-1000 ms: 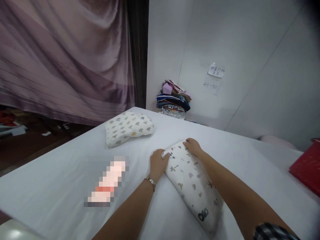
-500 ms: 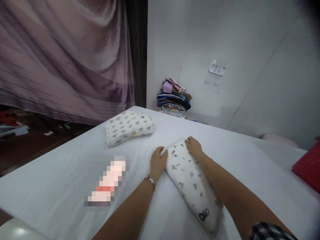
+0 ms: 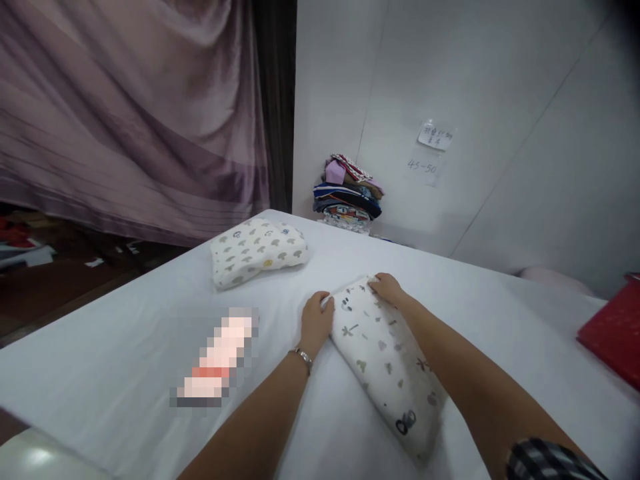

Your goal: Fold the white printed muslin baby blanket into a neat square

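A white pillow (image 3: 383, 353) printed with small grey, green and black figures lies slantwise on the white table (image 3: 280, 340) in front of me. My left hand (image 3: 316, 320) pinches its far left corner, thumb against the fingers. At the far right corner, my right hand (image 3: 387, 290) grips the edge, with its fingertips partly hidden by the fabric. Farther back on the left rests a second white pillow (image 3: 257, 252) with grey mushroom-like prints, which neither hand touches.
Left of my left arm lies a blurred-out pinkish item (image 3: 220, 357). A stack of folded cloth (image 3: 347, 193) stands beyond the table's far edge by the wall. A red item (image 3: 613, 330) sits at the right edge, and a mauve curtain (image 3: 135, 120) hangs at the left.
Both hands stay at the pillow's far corners. The pillow's near end and right side have shifted slightly, showing a little more of the print beside my right forearm.
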### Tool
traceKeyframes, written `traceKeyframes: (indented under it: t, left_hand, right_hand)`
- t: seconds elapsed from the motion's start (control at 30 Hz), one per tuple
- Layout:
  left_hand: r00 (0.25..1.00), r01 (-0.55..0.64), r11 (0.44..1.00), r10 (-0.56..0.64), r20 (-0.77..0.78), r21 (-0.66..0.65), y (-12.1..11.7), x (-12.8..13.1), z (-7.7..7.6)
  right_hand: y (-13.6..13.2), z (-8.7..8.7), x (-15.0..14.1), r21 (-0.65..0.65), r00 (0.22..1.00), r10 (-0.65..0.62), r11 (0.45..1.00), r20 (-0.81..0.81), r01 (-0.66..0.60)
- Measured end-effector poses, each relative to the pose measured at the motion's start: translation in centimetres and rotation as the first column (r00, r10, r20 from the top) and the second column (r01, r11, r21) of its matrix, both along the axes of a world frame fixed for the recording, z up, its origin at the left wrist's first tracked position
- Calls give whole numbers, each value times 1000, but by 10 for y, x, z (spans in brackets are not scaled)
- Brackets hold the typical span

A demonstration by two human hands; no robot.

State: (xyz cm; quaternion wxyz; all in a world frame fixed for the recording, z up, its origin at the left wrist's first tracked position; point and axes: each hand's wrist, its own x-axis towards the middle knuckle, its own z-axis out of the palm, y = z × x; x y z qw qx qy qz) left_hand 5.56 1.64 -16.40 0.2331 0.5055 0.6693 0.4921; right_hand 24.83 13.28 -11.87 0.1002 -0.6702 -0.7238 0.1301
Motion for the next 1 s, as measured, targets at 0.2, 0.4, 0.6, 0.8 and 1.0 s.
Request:
traceKeyframes:
  t: [0.2, 0.4, 0.6, 0.8, 1.0]
  left_hand:
    - [999, 9, 1000, -9, -47, 2, -3, 1, 3]
    - [998, -1, 1000, 0, -63, -11, -3, 1, 4]
    - [997, -12, 998, 7, -78, -56, 0, -1, 8]
    - [987, 11, 998, -20, -160, -58, 2, -2, 10]
    - [980, 18, 998, -28, -198, -54, 2, -2, 8]
  right_hand:
    - [-4, -6, 5, 83, 996, -75, 993, -42, 78]
    - [-2, -10, 5, 73, 998, -68, 995, 6, 67]
    - [-9, -7, 6, 96, 998, -33, 995, 50, 28]
    - [-14, -1, 5, 124, 996, -22, 992, 82, 11]
    - [-22, -11, 3, 110, 969, 216, 967, 121, -229]
